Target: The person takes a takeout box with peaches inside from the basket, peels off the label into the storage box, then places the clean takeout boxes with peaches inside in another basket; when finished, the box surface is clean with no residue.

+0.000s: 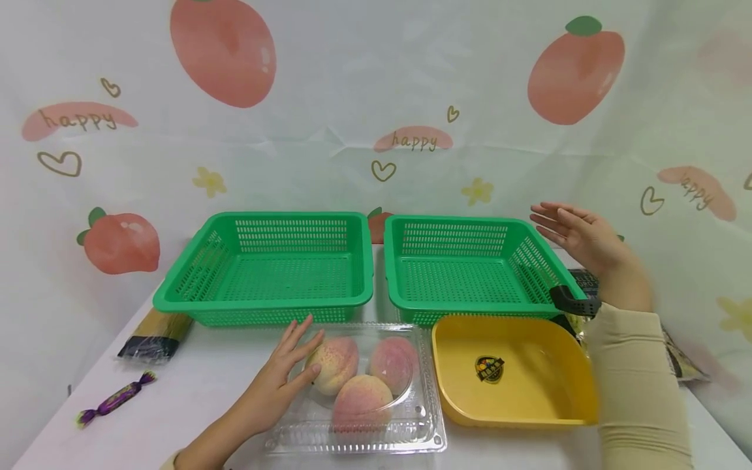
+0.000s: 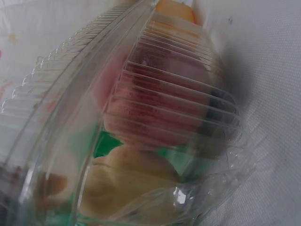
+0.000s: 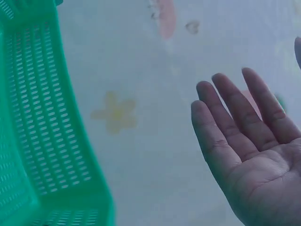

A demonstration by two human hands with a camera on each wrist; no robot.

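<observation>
In the head view a clear plastic clamshell box (image 1: 411,437) with three peaches (image 1: 363,403) lies at the front middle. My left hand (image 1: 282,375) rests at the box's left side with fingers spread over its lid. The left wrist view shows the box's ribbed wall and the peaches (image 2: 155,103) close up. Above the right end of the right green basket (image 1: 452,307), my right hand (image 1: 578,238) is raised, holding nothing. The right wrist view shows its palm (image 3: 263,174) and extended fingers, apart from the basket's side (image 3: 51,122).
Another green basket (image 1: 264,305) stands back left. A yellow basin (image 1: 517,365) sits right of the box. On the left are a purple-wrapped candy (image 1: 117,398) and a pack of noodle-like sticks (image 1: 155,333). Dark packages (image 1: 584,281) lie partly hidden behind the right arm.
</observation>
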